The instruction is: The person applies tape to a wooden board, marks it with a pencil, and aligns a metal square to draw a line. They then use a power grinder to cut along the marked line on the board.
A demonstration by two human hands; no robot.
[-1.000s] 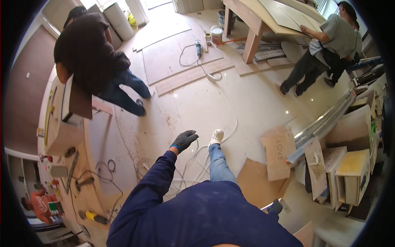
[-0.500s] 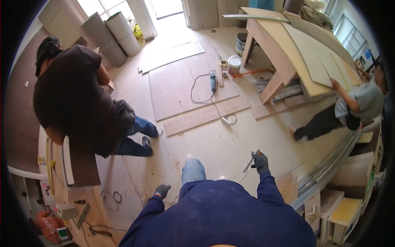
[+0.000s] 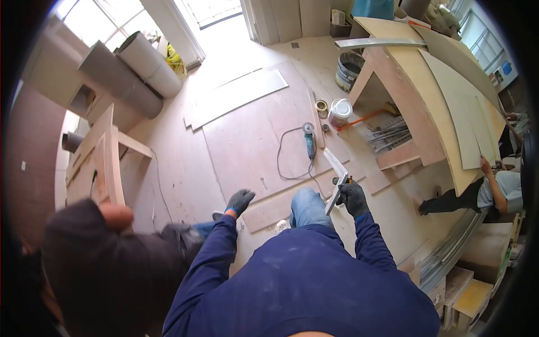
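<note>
My left hand (image 3: 241, 201), in a dark glove, hangs in front of me over the floor with nothing in it. Its fingers are stretched out loosely. My right hand (image 3: 353, 199), also gloved, is closed round something with an orange end and a white, angled strip (image 3: 337, 164). The strip bends like an L and reaches forward from my fist; its exact kind I cannot make out. Beyond it, on the wooden board (image 3: 241, 140), lies an angle grinder (image 3: 309, 140) with its cord in a loop.
A wooden workbench (image 3: 418, 129) with sheets on it stands to the right, a co-worker (image 3: 502, 188) at its near end. Another person (image 3: 129, 269) is close on my left. A white bucket (image 3: 340, 111) and a black bucket (image 3: 350, 70) stand ahead. The grinder's cord crosses the floor.
I have moved forward towards the grinder and board. The person on the left now appears nearer and lower in view. The white strip in my right hand has swung up and forward.
</note>
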